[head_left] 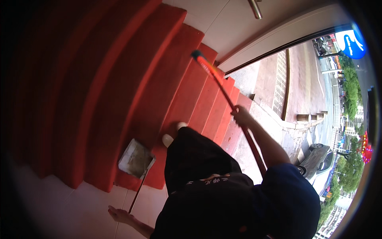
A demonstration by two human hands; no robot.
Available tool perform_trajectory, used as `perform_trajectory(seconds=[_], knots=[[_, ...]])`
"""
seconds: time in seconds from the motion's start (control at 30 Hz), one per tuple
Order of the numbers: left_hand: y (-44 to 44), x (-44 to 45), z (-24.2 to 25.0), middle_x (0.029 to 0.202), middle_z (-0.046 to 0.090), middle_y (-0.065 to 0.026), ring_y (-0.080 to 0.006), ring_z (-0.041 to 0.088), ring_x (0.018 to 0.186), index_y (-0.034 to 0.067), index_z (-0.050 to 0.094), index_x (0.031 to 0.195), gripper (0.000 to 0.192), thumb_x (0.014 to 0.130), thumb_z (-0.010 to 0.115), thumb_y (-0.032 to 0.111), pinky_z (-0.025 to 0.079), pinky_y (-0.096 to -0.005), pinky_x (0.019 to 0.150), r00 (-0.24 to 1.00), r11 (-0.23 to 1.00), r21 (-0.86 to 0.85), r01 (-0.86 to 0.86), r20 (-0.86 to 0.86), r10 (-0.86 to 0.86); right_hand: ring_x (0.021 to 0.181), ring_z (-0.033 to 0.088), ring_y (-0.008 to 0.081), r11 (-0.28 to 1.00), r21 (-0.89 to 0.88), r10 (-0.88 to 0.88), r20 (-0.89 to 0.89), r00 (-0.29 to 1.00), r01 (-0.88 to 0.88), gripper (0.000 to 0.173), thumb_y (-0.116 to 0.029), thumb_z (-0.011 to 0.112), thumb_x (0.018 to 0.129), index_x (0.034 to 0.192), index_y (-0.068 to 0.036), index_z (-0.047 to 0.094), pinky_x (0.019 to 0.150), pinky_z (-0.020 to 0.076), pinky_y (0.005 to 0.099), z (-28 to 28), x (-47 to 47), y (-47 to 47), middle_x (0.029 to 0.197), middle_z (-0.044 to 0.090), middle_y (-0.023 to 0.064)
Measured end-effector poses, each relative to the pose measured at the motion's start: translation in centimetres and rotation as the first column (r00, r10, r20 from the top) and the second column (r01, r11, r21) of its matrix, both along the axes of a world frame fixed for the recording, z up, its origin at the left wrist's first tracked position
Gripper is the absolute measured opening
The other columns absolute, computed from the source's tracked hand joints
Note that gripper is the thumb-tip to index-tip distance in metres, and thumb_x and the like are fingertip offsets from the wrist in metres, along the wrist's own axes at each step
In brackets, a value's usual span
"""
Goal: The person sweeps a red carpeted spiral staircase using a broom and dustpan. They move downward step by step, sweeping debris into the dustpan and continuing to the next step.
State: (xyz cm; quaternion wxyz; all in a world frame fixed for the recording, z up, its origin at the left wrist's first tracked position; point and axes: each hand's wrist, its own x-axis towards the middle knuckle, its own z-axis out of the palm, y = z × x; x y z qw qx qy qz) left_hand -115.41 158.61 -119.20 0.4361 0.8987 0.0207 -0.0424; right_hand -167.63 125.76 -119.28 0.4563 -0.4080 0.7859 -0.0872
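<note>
My right hand (242, 116) is closed around a long red pole (253, 146). The pole's upper part is brighter orange-red, with a dark end cap; its lower end is hidden behind my arm and body. At the lower left, my left hand (121, 215) is beside the upper end of a thin dustpan handle (138, 192); whether the fingers grip it is not clear. The handle runs to a grey, scuffed dustpan (134, 158) over the red steps (167, 86), near the wall-side edge. My light-coloured shoes (167, 140) are on the steps, just right of the dustpan.
Tiled walls (89, 206) flank the staircase on both sides. A metal rail end (255, 10) juts out at the top. To the right, the steps meet an opening onto a pavement (265, 80) with short bollards (303, 117) and a parked grey car (319, 162).
</note>
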Motion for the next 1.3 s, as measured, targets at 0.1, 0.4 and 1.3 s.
perform_trajectory(seconds=[0.1,0.4,1.3], knots=[[2.6,-1.3,2.0,0.061,0.024,0.0027,-0.0106,0.024,0.055,0.005,0.037,0.068,0.036,0.092,0.048,0.03,0.023,-0.0277,0.047,0.999,0.998,-0.056,-0.004,0.032,0.006,0.042,0.049,0.0164,0.997,0.078,-0.022,-0.036,0.999,0.024,0.025,-0.016,0.057,0.082,0.101,-0.003,0.046,0.035,0.044,0.0327,1.4,-0.3,0.7,0.06,0.048,0.0061],[3.6,-5.5,3.7,0.059,0.027,0.0038,-0.0059,0.024,0.046,-0.003,0.05,0.112,0.038,0.091,0.05,0.029,0.018,-0.0238,0.041,0.972,0.963,-0.154,-0.222,-0.114,0.206,0.049,0.06,0.0262,0.911,-0.082,0.359,-0.327,0.874,-0.405,0.025,-0.015,0.056,0.08,0.093,0.006,0.049,0.04,0.0497,0.0358,1.4,-0.8,-6.8,0.065,0.059,0.0171],[0.0,-11.6,1.3,0.065,0.031,0.0063,-0.0037,0.03,0.055,0.001,0.044,0.127,0.051,0.087,0.055,0.031,0.023,-0.0193,0.046,0.995,0.957,-0.282,-0.069,0.047,0.086,0.076,0.059,0.0427,0.588,0.106,0.794,-0.267,0.546,-0.802,0.048,-0.022,0.048,0.088,0.131,-0.014,0.029,0.067,0.0462,0.0493,-7.8,-8.8,-3.0,0.08,0.06,0.0252]])
